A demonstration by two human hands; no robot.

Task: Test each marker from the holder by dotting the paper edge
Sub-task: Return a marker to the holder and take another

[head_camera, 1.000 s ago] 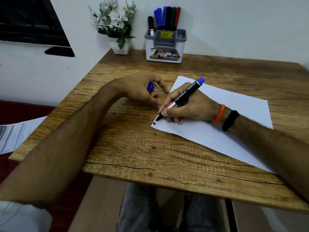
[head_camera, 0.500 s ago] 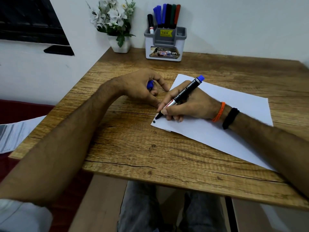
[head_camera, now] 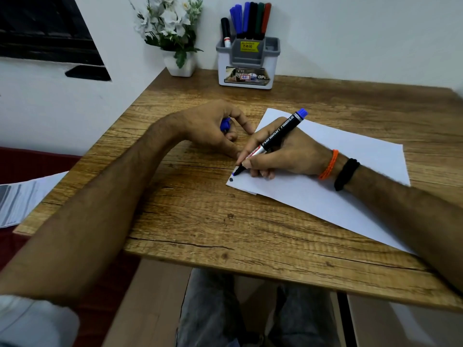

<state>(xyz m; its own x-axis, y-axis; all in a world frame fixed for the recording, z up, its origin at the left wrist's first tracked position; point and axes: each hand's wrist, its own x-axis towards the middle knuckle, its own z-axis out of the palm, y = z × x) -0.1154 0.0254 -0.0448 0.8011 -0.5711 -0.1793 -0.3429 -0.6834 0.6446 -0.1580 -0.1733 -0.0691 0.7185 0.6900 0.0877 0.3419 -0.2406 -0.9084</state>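
My right hand (head_camera: 288,151) grips a black marker with a blue end (head_camera: 278,135), tip down on the near left corner of the white paper (head_camera: 350,176). A blue mark shows at the tip, and a dark dot (head_camera: 231,179) sits just below it. To the left of the paper, my left hand (head_camera: 213,128) rests on the table, curled around the blue marker cap (head_camera: 225,124). The grey and white holder (head_camera: 248,61) stands at the back of the table with several markers upright in it.
A white pot of white flowers (head_camera: 175,33) stands left of the holder against the wall. The wooden table (head_camera: 200,221) ends close to my body. A printed sheet (head_camera: 22,196) lies off the table's left side on a red surface.
The marker tip moved a little up the paper's left edge from the dark dot and now touches the paper, leaving a blue mark. My left hand stayed put.
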